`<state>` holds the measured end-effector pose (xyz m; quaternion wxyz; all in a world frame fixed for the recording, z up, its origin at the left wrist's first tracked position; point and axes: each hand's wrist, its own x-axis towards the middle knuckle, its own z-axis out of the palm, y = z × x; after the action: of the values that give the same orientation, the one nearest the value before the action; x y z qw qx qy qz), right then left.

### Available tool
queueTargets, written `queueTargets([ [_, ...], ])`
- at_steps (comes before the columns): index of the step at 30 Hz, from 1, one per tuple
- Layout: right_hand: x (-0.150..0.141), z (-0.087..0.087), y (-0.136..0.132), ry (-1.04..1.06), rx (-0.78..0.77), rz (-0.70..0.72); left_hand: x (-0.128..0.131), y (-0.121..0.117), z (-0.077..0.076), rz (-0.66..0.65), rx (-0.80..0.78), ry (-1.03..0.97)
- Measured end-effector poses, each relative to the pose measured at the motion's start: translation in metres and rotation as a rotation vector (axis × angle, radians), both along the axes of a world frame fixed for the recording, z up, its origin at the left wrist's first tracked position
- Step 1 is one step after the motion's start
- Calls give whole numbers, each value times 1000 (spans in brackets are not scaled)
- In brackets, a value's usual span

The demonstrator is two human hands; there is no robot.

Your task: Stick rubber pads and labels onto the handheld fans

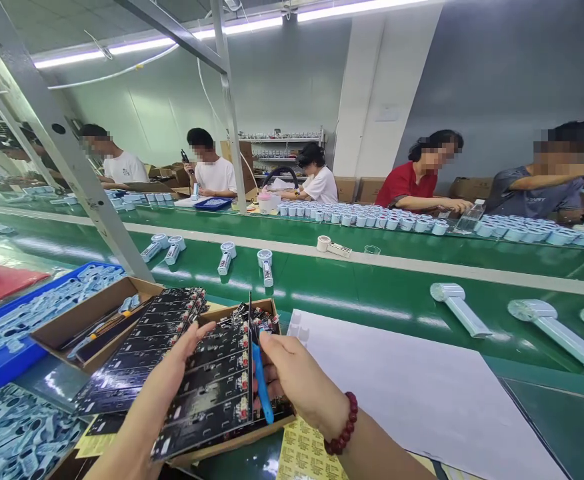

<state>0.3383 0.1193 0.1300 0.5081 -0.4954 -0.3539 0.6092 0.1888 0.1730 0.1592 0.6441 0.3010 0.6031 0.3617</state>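
Over the open carton, the black circuit panel slanted between your hands. Your right hand gripped a blue-handled tool, tip indistinct; your left hand's hold I couldn't tell. The yellow sheet's print was illegible.

You wear a bracelet of round, dark-red beads, strung close together and slightly glossy, around the wrist of your right hand. Your left hand is bare, and both your forearms show uncovered.
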Motion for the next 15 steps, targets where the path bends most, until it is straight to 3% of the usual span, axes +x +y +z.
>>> queueTargets([
  [5, 8, -1, 8, -134, -11, -27, -9, -9, 3, 57, 106, 2],
  [9, 10, 1, -13, -213, 22, 97, -12, -11, -8, -15, 213, -79],
  [12, 5, 2, -30, -366, 59, 89, -11, -13, -12, -24, 236, -127],
  [15, -4, -1, -35, -229, 39, 47, -6, -19, -11, 97, 174, -158],
])
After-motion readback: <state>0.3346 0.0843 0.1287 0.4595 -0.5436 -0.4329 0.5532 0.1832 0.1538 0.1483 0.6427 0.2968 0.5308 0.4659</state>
